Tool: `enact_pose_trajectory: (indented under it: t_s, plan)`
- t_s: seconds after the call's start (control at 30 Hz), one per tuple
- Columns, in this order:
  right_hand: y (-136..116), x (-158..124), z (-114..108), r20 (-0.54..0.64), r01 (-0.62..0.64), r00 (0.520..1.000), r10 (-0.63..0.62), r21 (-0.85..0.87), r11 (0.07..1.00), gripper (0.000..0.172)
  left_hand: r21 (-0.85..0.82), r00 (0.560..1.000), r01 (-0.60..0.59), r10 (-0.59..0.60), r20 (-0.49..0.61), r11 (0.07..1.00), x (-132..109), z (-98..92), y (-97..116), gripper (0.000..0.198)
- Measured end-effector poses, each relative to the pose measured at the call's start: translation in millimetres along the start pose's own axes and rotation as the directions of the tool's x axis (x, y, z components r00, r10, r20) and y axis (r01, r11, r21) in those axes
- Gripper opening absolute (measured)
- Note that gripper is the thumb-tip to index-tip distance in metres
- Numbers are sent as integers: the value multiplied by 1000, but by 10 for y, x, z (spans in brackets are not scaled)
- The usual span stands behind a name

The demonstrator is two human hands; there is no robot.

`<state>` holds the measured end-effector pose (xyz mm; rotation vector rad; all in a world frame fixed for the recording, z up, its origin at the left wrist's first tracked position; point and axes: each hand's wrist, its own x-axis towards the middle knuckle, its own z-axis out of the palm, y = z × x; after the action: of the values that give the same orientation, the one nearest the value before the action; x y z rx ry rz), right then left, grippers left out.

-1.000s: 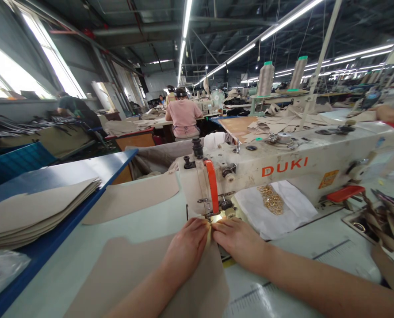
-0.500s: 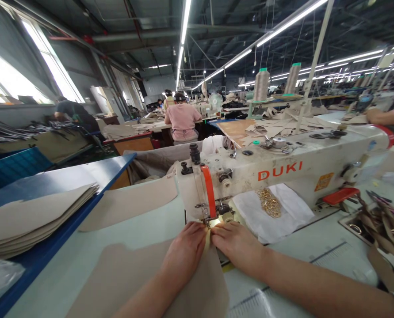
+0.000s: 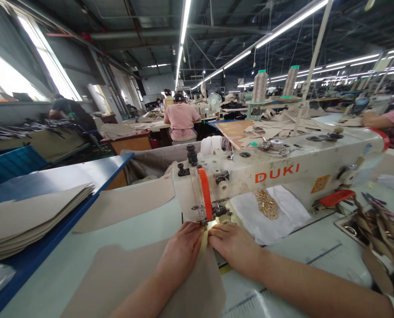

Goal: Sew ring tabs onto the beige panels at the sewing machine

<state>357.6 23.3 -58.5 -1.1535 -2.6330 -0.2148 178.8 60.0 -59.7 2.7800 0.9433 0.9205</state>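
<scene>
A beige fabric piece [image 3: 205, 282] lies under the needle end of a white sewing machine [image 3: 283, 154] and spreads toward me over the pale table. My left hand [image 3: 180, 247] rests on it just left of the presser foot, its fingers bent and pinching at the edge. On the other side, my right hand [image 3: 236, 247] has its fingers curled together on the same edge. The fingertips of both hands are close together beneath the red lever [image 3: 204, 192], in the machine's lamp light. The stitching spot itself is mostly hidden by the fingers.
Another beige piece [image 3: 127, 205] lies behind on the left, near a stack of panels [image 3: 34, 216] on a blue-edged table. Gold metal rings [image 3: 267, 204] sit on white cloth [image 3: 289, 214] against the machine. Straps [image 3: 379, 238] fill a tray at right. Co-workers sit further off.
The view has shifted slightly, so the machine and table appear a little further left. Both hands stay at the presser foot, with little visible movement of the fabric.
</scene>
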Motion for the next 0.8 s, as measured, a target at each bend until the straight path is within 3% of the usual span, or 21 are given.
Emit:
enact_pose_trajectory:
  t_s: [0.47, 0.67, 0.73, 0.8]
  plan:
    - [13, -14, 8, 7, 16, 1000, -16, 27, 1000, 10, 2, 999, 37, -37, -1, 999, -15, 16, -9, 22]
    - [-143, -130, 1, -23, 222, 975, -220, 91, 971, 8, 4, 997, 73, -73, 22, 997, -382, -184, 216, 24]
    - [-231, -161, -25, -37, 202, 979, -199, 155, 967, 11, -4, 994, 102, -101, 37, 995, -513, -254, 313, 25]
    - [-319, -162, -57, -46, 90, 996, -81, 222, 971, 14, -4, 991, 127, -127, 50, 992, -589, -299, 382, 25]
